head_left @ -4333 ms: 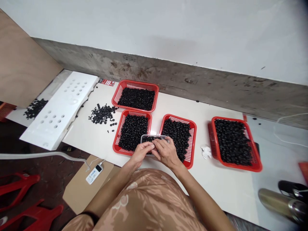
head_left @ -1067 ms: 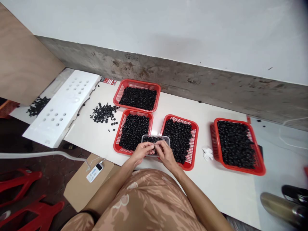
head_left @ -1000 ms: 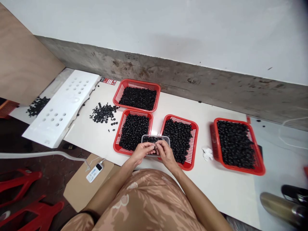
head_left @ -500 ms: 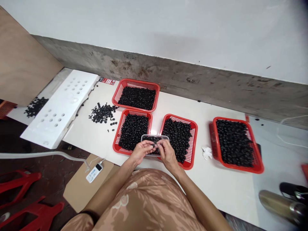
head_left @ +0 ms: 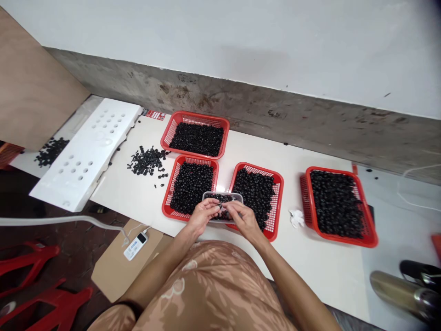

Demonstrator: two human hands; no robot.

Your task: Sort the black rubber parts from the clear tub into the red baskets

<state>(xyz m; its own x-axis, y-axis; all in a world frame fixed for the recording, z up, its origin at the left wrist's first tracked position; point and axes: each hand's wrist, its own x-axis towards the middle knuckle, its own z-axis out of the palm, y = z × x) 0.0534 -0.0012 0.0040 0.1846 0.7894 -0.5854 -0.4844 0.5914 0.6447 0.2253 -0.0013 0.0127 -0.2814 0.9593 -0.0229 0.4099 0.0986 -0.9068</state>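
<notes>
A small clear plastic tub [head_left: 222, 197] of little black parts rests across two red baskets [head_left: 168, 202] [head_left: 277, 202] at the near edge of a white table [head_left: 310, 262]. My left hand [head_left: 202, 215] and my right hand [head_left: 244, 217] meet at the tub's near rim, fingers curled and pinched together. Whatever small thing they pinch is too tiny to name. Both baskets are heaped with black ring-like parts.
A third red basket [head_left: 225, 124] stands behind, and a fourth red basket [head_left: 368, 230] stands at the right. Loose black parts [head_left: 146, 162] lie left of the baskets beside a white foam block [head_left: 86, 154] with holes. A metal flask [head_left: 399, 288] lies at the lower right, a crumpled white scrap [head_left: 295, 218] between baskets.
The hands have stayed at the tub; the right hand's fingers have shifted slightly over its rim. The view has drifted a little.
</notes>
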